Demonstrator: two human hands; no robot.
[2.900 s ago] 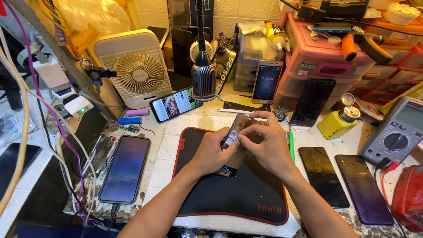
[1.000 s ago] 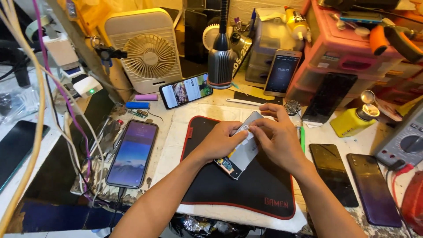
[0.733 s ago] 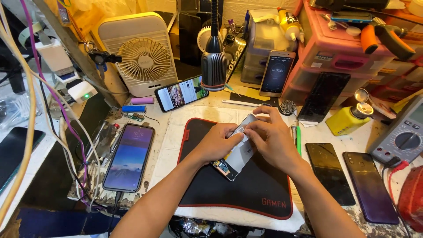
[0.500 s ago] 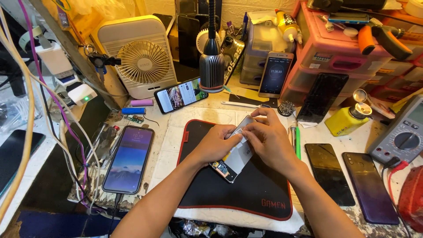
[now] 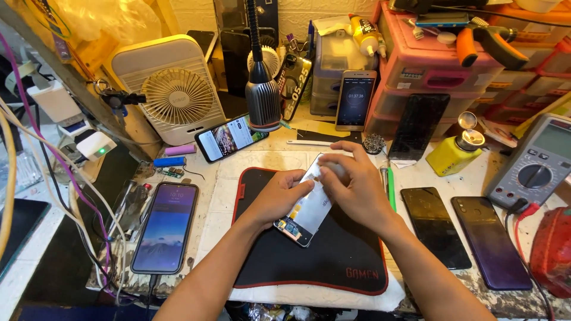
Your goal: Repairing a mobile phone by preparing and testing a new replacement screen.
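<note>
An opened phone [image 5: 308,205], its pale inner side turned up, lies slantwise over a black mat [image 5: 333,261] with a red edge, gripped from both sides. The left hand [image 5: 278,199] pinches the phone's left edge, thumb on top; the right hand [image 5: 351,184] curls over the upper end, fingers closed on that corner, so both hands are grasping the one device. The lower end, with a small strip of components showing, hangs just above the mat.

Judged from the grip, the step in hand is working at the top edge of the device, parting or seating a layer there; the next move would call for a steady left-hand hold while the right fingertips work along the edge without bending the thin panel.

Around the mat the surface [image 5: 226,178] is crowded. A lit phone [image 5: 165,227] on a cable lies to the left, and another lit phone [image 5: 231,137] leans near the base of a gooseneck lamp [image 5: 263,104]. A white desk fan [image 5: 175,95] stands behind them. A third lit phone [image 5: 355,100] is propped upright against pink drawers [image 5: 428,77]. To the right lie two dark phones [image 5: 435,227] side by side, a yellow bottle [image 5: 455,153] and a grey multimeter [image 5: 535,166]. A green-handled tool [image 5: 391,193] rests just beside the right wrist.
</note>
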